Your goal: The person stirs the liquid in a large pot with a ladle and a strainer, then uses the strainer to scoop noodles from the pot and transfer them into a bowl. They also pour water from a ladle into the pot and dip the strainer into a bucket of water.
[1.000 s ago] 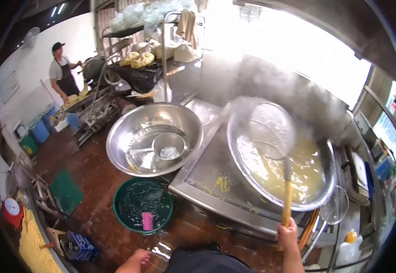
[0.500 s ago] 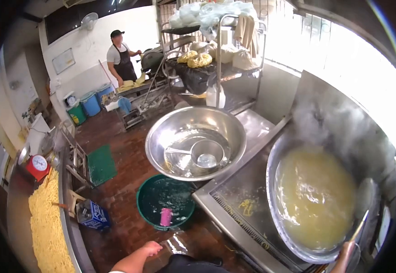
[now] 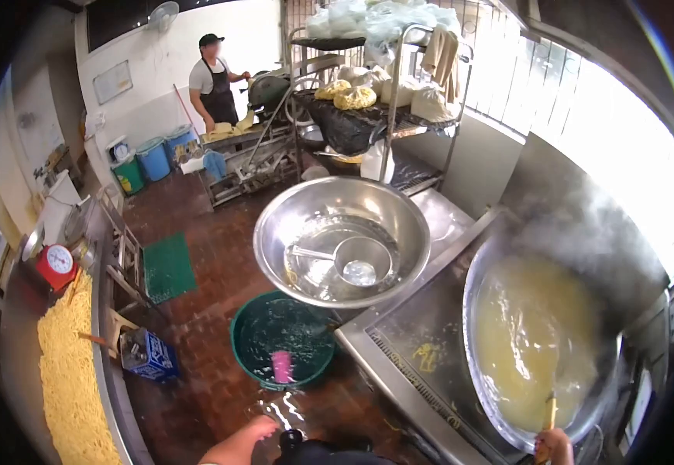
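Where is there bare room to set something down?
Mostly bare: the steel stovetop between basin and steaming pot, apart from yellow scraps. Floor between blue crate and green tub is open. Crowded: the left counter, under noodles; the rack, under bags.

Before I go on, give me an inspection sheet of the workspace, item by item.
Surface: steel counter, yellow scraps lying left of the pot.
Job's things: pot holds cloudy yellowish liquid, steaming; wooden handle over it, far end not clear.
Clutter: steel basin with a handled vessel inside; green tub holding water and a pink item; blue crate on the floor.
Hands: right hand grips the wooden handle; left hand beyond the tub's near side, grip unclear.
Cables: nothing seen near the hands.
Surroundings: person in apron at a machine; loaded rack; noodle-like strands at left; floor shiny in places.
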The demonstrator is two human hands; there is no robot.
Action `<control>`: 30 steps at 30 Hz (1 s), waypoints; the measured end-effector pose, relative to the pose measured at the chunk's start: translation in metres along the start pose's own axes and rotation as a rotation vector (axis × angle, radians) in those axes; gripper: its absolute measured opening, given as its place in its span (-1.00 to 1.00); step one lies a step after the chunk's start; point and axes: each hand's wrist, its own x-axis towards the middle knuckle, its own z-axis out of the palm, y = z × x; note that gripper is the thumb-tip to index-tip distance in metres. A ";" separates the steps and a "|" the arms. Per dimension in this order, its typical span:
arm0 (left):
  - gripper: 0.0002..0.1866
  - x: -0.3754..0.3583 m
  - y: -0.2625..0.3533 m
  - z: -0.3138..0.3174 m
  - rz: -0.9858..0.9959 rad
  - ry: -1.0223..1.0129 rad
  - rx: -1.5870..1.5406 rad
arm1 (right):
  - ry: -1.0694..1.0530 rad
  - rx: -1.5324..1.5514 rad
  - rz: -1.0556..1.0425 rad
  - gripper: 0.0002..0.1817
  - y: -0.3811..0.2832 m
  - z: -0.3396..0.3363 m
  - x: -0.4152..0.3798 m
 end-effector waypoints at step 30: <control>-0.73 0.020 -0.038 -0.090 -0.012 -0.078 -0.014 | -0.593 1.070 -0.149 -0.66 -0.048 0.238 -0.286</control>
